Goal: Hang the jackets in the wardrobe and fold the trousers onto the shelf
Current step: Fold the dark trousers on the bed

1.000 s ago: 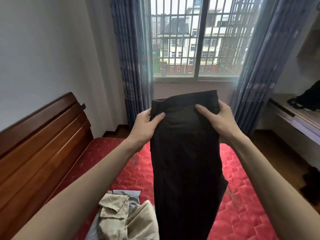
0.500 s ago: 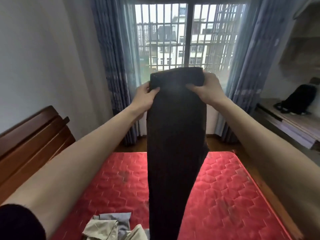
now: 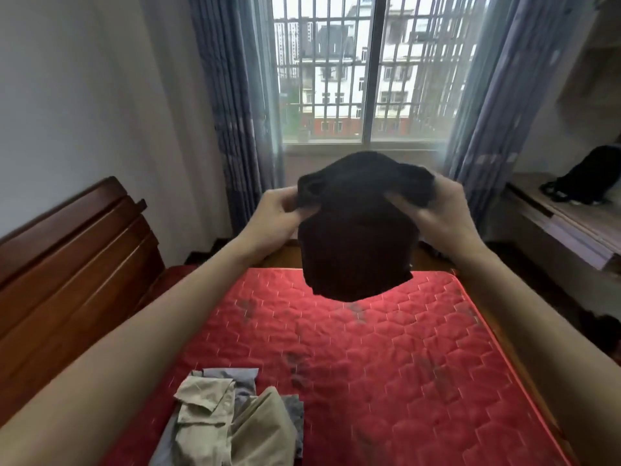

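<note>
The black trousers [image 3: 356, 243] hang folded over in the air above the far end of the red mattress [image 3: 369, 358]. My left hand [image 3: 279, 213] grips their upper left edge and my right hand [image 3: 440, 210] grips the upper right edge, at about the same height. The fabric is doubled into a short, wide bundle whose lower edge floats above the mattress. A heap of beige and grey-blue clothes [image 3: 232, 422] lies on the near left part of the mattress.
A wooden headboard [image 3: 67, 264] runs along the left. Ahead is a barred window [image 3: 366, 72] between blue curtains. At the right stands a light wooden shelf [image 3: 568, 227] with a black bag [image 3: 584, 179] on it.
The trousers hung at full length from both hands before; now they are folded up into a short bundle and held lower. The view has tilted down, showing more of the mattress and clothes heap.
</note>
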